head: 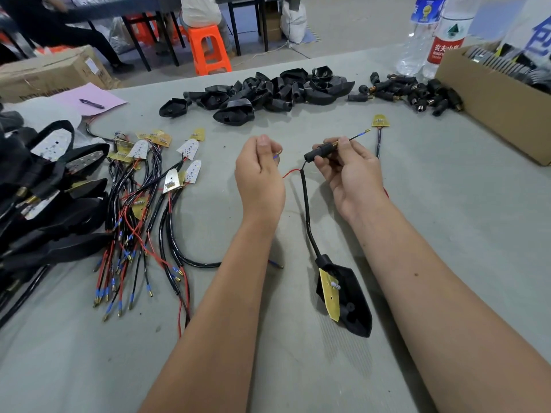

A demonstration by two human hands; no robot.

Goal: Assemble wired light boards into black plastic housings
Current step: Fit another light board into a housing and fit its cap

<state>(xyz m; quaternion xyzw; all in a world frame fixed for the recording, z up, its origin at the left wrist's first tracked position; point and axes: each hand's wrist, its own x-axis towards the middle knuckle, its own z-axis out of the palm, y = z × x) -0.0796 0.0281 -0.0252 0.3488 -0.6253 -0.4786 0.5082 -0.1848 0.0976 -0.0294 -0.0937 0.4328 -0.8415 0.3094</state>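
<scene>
Black rubber sleeve (320, 150) sits in our right hand (353, 174), whose grip is closed around it, a wire tip (362, 133) sticking out past the thumb. Our left hand (259, 174) pinches a blue-tipped red wire (287, 173). A black cable (307, 210) runs down to the black housing (347, 296) lying on the grey table (417, 234), with a yellow light board (330, 293) inside it. Loose wired boards (143, 198) lie at left, empty housings (262, 93) farther away.
</scene>
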